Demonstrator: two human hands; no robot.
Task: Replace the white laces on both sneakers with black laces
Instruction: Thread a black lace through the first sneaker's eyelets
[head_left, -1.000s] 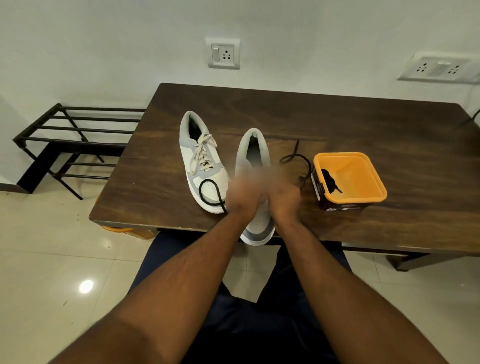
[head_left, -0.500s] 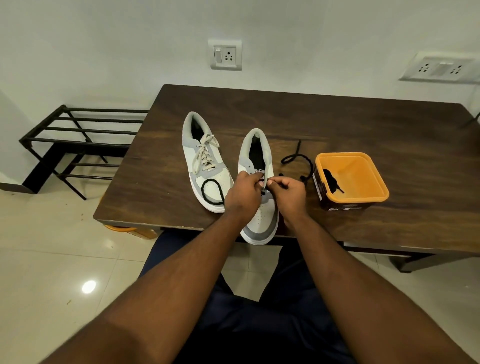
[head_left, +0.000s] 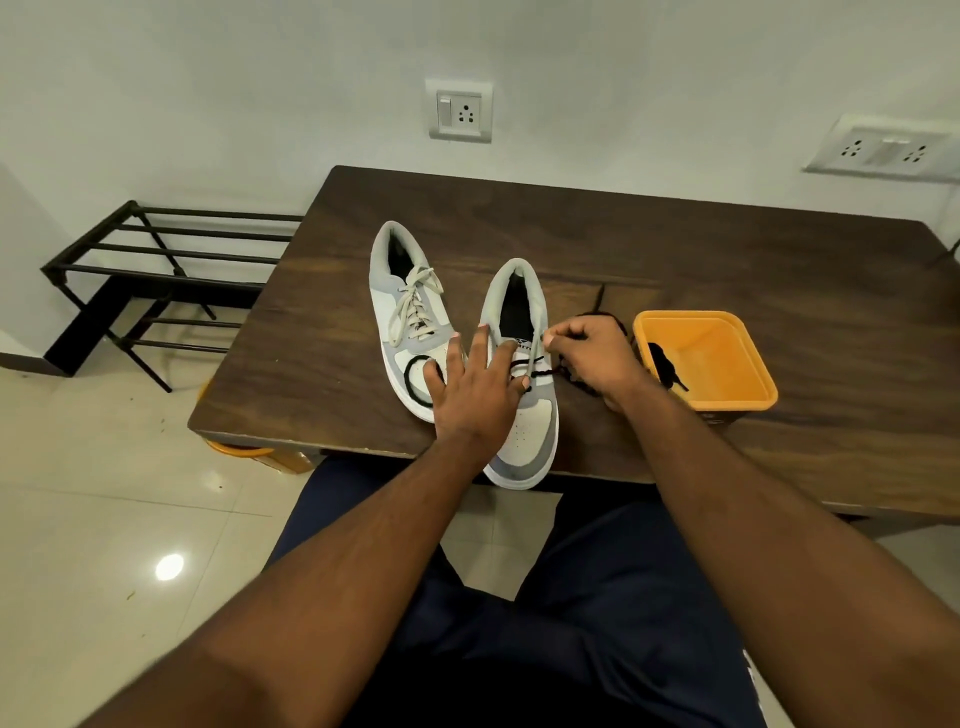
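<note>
A brown counter (head_left: 675, 249) holds an orange tub (head_left: 727, 358) at right; a black rack (head_left: 156, 270) stands left. Two grey-white sneakers sit side by side: the left sneaker (head_left: 402, 312) white-laced, the right sneaker (head_left: 524, 415) partly threaded with black lace (head_left: 540, 371). The left hand (head_left: 475, 387) rests flat, fingers spread, on the right sneaker. The right hand (head_left: 597, 358) pinches the lace.

A dark brown wooden table (head_left: 675, 249) is seen with two grey and white sneakers on it. The left sneaker (head_left: 402, 312) is tied with a white lace (head_left: 413, 306), and a black lace end (head_left: 415, 382) is looped on its toe. The right sneaker (head_left: 519, 374) is pressed by the spread fingers of the left hand (head_left: 475, 387). A black lace (head_left: 540, 370) at its side is pinched by the right hand (head_left: 597, 358). An orange square plastic tub (head_left: 727, 400) is set just beside that hand, with something black (head_left: 667, 366) inside.
</note>
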